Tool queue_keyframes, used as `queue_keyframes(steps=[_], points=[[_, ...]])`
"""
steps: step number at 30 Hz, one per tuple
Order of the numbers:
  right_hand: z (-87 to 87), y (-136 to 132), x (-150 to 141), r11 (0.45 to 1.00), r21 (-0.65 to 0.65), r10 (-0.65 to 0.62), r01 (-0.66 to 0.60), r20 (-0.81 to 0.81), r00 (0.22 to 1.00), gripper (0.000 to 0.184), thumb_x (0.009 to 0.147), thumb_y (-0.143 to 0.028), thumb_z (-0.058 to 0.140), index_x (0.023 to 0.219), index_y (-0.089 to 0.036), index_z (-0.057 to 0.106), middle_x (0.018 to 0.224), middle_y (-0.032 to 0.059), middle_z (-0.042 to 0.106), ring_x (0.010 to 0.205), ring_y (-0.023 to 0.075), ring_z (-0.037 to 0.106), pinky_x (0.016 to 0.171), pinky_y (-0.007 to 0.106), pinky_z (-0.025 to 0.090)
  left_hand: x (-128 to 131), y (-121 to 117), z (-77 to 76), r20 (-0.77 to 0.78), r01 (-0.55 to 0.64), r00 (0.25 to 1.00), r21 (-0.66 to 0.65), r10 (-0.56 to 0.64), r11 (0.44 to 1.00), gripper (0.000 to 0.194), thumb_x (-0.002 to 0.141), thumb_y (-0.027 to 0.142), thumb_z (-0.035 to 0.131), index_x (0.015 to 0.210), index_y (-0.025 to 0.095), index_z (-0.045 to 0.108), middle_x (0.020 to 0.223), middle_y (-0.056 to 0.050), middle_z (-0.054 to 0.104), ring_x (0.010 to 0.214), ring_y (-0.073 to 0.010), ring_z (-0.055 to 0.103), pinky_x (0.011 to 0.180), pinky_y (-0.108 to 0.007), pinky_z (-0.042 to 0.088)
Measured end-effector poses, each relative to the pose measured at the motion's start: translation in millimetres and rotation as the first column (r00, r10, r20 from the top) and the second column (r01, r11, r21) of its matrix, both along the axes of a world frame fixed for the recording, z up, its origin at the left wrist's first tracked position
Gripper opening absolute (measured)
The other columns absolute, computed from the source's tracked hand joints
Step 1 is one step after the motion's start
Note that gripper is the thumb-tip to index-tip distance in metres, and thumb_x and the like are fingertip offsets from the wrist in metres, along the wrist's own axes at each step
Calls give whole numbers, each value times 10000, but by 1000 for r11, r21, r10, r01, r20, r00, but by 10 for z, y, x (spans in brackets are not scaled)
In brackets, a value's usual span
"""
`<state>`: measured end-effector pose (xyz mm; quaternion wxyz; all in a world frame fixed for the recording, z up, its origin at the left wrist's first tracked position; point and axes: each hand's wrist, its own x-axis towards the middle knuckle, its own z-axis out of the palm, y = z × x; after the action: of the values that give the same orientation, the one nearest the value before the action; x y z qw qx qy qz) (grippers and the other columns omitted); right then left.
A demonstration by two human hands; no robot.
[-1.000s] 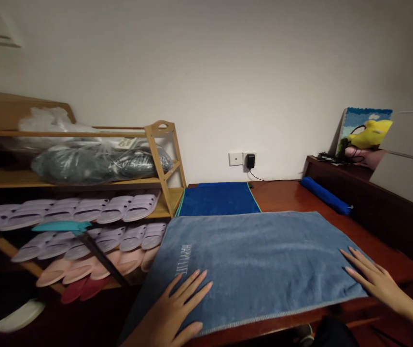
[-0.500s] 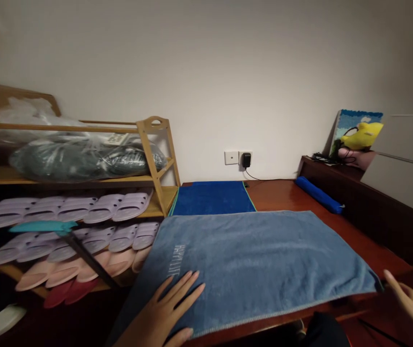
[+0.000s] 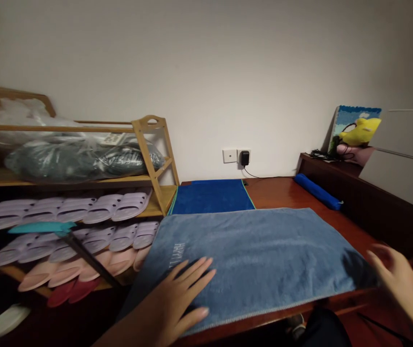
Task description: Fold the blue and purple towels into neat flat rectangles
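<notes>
A light blue towel (image 3: 260, 255) with pale lettering lies spread flat on a reddish wooden table (image 3: 282, 193). My left hand (image 3: 181, 299) rests palm down on the towel's near left part, fingers stretched out and apart. My right hand (image 3: 396, 274) hovers at the towel's near right corner, smeared by motion, fingers loosely spread with nothing in them. A darker blue towel (image 3: 212, 196) lies flat behind the light one, against the wall.
A wooden rack (image 3: 152, 159) on the left holds rows of lilac, pink and red slippers (image 3: 116, 207) and plastic-wrapped bundles. A rolled blue towel (image 3: 317, 192) lies at the right by a dark raised ledge. A charger (image 3: 244, 157) is plugged into the wall.
My right hand left the towel's right edge, drew back off it, and has now come up again at the near right corner. My left hand slid slightly forward on the towel.
</notes>
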<state>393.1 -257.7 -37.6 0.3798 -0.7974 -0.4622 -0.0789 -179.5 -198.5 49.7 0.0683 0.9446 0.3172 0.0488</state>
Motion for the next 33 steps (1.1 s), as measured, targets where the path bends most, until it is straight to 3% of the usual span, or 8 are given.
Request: queue_keyframes(steps=[2, 4, 8, 13, 18, 22, 26, 33], points=[[241, 402, -412, 962, -53, 271, -269, 32, 962, 553, 806, -622, 401, 1182, -241, 540, 1242, 114, 579, 1144, 290, 546, 987, 457, 424, 383, 132, 107, 44, 18, 999, -24, -17, 1000, 500, 968, 388, 332, 1452, 339, 218, 1516, 10, 257, 1375, -216, 275, 1115, -435, 265], [372, 858, -811, 796, -235, 582, -557, 45, 812, 582, 874, -586, 322, 1345, -261, 423, 1423, 68, 421, 1302, 235, 399, 1078, 419, 323, 789, 230, 81, 96, 6, 995, -11, -5, 1000, 490, 981, 374, 277, 1459, 280, 227, 1526, -21, 228, 1398, -206, 207, 1131, -437, 225], [300, 1626, -1173, 624, -532, 697, -572, 49, 715, 639, 892, -635, 211, 1440, -317, 293, 1535, 23, 176, 1411, 229, 145, 1116, 501, 168, 1260, 208, -189, 88, 175, 982, -49, -170, 983, 615, 928, 472, 396, 1469, 282, 175, 1546, -43, 133, 1416, -247, 114, 1132, -514, 157], [68, 1978, -1086, 612, -637, 650, -469, 68, 757, 701, 872, -685, 178, 1452, -303, 271, 1542, 45, 138, 1417, 220, 110, 1117, 495, 145, 1191, -29, -378, 82, 292, 955, -118, -284, 949, 639, 918, 560, 340, 1470, 285, 170, 1544, -58, 153, 1416, -251, 119, 1126, -543, 124], [17, 1981, -1033, 664, -577, 638, -476, 105, 763, 705, 874, -688, 146, 1445, -300, 287, 1535, 44, 180, 1412, 210, 148, 1111, 480, 174, 1186, 27, -228, 75, 281, 959, -106, -274, 954, 622, 930, 566, 285, 1472, 289, 156, 1544, -49, 163, 1415, -223, 138, 1129, -498, 158], [27, 1992, -1006, 696, -568, 609, -439, 143, 780, 731, 870, -698, 139, 1440, -273, 310, 1530, 63, 201, 1413, 219, 141, 1112, 477, 169, 1157, 610, -170, 89, 20, 996, 34, -23, 999, 535, 965, 501, 195, 1458, 295, 221, 1540, -32, 186, 1415, -213, 143, 1125, -481, 167], [36, 2010, -949, 681, -577, 603, -451, 92, 793, 726, 870, -698, 133, 1450, -287, 280, 1533, 58, 187, 1413, 216, 134, 1115, 481, 162, 894, 1205, -347, 69, -334, 942, 109, 328, 936, 581, 962, 482, 232, 1459, 181, 245, 1530, -119, 191, 1410, -254, 158, 1109, -507, 164], [18, 1875, -403, 767, -534, 509, -355, 170, 844, 723, 868, -698, 145, 1435, -284, 319, 1524, 67, 215, 1413, 222, 132, 1118, 489, 155, 293, 1285, -481, 118, -492, 871, 239, 478, 837, 553, 967, 460, 183, 1466, 223, 220, 1531, -69, 206, 1412, -211, 158, 1110, -482, 171]])
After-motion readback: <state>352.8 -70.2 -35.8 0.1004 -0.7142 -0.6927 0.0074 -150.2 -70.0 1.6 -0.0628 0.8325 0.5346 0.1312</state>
